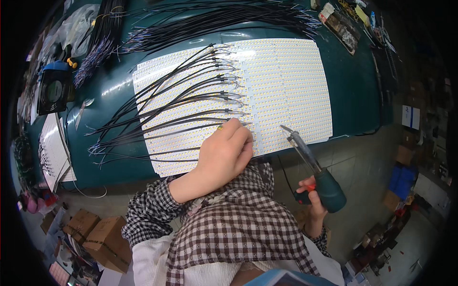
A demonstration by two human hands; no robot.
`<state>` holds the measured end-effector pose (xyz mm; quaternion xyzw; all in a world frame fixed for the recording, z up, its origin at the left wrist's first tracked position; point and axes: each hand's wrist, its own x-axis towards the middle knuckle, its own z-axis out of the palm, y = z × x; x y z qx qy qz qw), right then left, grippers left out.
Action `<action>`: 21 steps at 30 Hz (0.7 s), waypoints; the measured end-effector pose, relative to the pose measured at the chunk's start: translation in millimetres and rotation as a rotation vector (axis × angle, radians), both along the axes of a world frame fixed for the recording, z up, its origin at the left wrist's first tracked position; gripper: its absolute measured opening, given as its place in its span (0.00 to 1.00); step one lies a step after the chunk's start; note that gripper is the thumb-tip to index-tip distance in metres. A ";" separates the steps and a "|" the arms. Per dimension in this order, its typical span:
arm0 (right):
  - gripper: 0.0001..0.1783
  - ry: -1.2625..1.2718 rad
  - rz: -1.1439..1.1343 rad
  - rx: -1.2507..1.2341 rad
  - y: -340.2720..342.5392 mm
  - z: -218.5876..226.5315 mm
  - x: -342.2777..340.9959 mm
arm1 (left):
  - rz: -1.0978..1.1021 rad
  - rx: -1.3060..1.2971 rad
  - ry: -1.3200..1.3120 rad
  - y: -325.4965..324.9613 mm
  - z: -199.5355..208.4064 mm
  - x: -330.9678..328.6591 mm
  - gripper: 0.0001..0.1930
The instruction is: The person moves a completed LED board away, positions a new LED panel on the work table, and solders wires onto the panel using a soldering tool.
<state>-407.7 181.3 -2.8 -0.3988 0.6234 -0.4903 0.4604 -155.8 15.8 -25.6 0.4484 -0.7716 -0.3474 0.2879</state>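
Note:
A wide white LED panel (296,90), dotted with rows of small yellow chips, lies on the green table. Black cables (164,102) run across its left half, with their bared wire ends along the middle seam. My left hand (224,150) rests on the panel's near part, its fingers curled in a pinch near the seam. One black cable runs in under that hand; the fingers hide its end. Off the table's near edge, my right hand (316,205) grips a dark green soldering gun (330,193) with a red trigger. Its tip points up-left, over the panel, apart from the left hand.
A thick bundle of black cables (224,21) lies behind the panel, and another (102,40) at the far left. A small black fan (52,88) stands left. A stained soldering tray (339,28) sits far right. Cardboard boxes (107,240) are on the floor at left.

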 end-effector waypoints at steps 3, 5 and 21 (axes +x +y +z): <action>0.27 -0.114 -0.024 0.039 6.4 -6.8 -0.2 | 0.004 0.001 -0.011 -0.6 -0.9 -0.7 0.07; 0.26 -0.073 -0.019 -0.023 7.6 -11.7 0.7 | 0.014 -0.006 0.033 -0.9 -1.9 -0.8 0.07; 0.14 0.287 0.154 -0.049 -11.7 4.6 14.1 | 0.009 -0.038 0.034 -1.0 -3.4 -2.4 0.08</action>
